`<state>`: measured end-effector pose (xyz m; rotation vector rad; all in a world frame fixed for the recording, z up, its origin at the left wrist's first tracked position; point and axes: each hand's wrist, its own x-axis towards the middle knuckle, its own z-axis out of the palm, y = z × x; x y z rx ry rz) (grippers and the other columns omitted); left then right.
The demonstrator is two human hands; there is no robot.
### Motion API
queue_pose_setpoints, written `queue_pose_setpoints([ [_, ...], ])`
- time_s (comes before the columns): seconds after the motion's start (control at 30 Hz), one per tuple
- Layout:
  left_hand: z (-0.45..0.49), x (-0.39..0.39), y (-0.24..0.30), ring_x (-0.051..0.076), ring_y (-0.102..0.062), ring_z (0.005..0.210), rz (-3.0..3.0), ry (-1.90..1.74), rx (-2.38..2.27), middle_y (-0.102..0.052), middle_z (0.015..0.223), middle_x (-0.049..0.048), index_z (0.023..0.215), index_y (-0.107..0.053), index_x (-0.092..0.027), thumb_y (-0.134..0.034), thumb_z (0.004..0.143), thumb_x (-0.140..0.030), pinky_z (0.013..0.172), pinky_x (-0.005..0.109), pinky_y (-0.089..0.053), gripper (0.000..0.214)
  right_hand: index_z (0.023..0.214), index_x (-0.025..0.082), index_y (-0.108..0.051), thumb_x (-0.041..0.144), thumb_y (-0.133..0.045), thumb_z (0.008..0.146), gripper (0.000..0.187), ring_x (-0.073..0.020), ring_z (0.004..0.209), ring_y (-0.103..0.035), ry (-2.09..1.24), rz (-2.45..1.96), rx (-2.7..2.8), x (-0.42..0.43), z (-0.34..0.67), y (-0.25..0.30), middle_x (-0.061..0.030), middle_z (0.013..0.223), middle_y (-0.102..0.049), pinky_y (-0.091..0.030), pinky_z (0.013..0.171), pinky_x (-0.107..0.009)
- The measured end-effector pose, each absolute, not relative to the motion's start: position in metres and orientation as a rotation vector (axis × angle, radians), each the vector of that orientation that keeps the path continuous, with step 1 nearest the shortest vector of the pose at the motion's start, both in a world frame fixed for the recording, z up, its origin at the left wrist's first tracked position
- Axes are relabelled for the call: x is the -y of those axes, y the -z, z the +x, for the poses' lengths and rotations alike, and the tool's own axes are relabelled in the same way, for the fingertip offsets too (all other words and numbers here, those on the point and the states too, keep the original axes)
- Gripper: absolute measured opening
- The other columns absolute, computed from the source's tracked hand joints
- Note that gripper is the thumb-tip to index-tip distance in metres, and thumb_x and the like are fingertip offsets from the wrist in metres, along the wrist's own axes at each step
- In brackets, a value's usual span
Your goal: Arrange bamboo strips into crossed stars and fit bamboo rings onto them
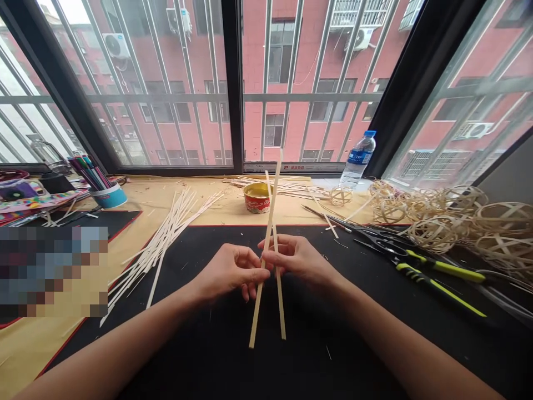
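Note:
Two thin pale bamboo strips (268, 222) cross each other above the black mat (233, 355). My left hand (228, 271) pinches the longer strip, which runs from the mat up toward the window. My right hand (296, 258) is closed on the crossing point and holds the shorter strip (280, 303). Both hands touch at the fingertips, just above the mat's middle.
A loose bundle of bamboo strips (166, 233) lies to the left. A red tin (257, 198) and more strips sit behind. Green-handled shears (416, 264) lie on the right, beside woven bamboo balls (449, 214). A water bottle (357, 160) stands by the window; a cup of pens (104, 189) far left.

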<state>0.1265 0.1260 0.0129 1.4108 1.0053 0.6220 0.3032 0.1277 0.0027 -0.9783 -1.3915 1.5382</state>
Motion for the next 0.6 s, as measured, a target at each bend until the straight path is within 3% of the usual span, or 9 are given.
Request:
queue_pose_setpoints([
  [0.2, 0.121, -0.123, -0.010, 0.010, -0.058, 0.042, 1.411, -0.610, -0.985, -0.064, 0.055, 0.0013, 0.068, -0.063, -0.010, -0.075, 0.069, -0.033, 0.044, 0.019, -0.048, 0.026, 0.088, 0.013, -0.064, 0.040, -0.080, 0.062, 0.041, -0.0089, 0.058, -0.055, -1.537, -0.988, 1.412, -0.126, 0.300, 0.003, 0.0021, 0.068, -0.060, -0.046, 0.051, -0.021],
  [0.4, 0.122, -0.119, -0.012, 0.015, -0.066, 0.051, 1.329, -0.603, -0.965, -0.070, 0.067, 0.0063, 0.080, -0.060, -0.010, -0.071, 0.073, -0.039, 0.043, 0.020, -0.051, 0.031, 0.086, 0.015, -0.064, 0.036, -0.078, 0.062, 0.035, -0.0060, 0.048, -0.050, -1.511, -1.048, 1.347, -0.126, 0.296, 0.006, 0.0049, 0.062, -0.059, -0.044, 0.048, -0.021],
  [0.6, 0.124, -0.120, -0.008, 0.018, -0.069, 0.057, 1.354, -0.610, -1.025, -0.072, 0.076, 0.0097, 0.085, -0.056, -0.011, -0.066, 0.078, -0.041, 0.048, 0.025, -0.055, 0.032, 0.078, 0.015, -0.064, 0.041, -0.076, 0.068, 0.030, -0.0075, 0.056, -0.055, -1.499, -1.006, 1.328, -0.129, 0.302, 0.012, 0.0033, 0.066, -0.059, -0.047, 0.051, -0.019],
])
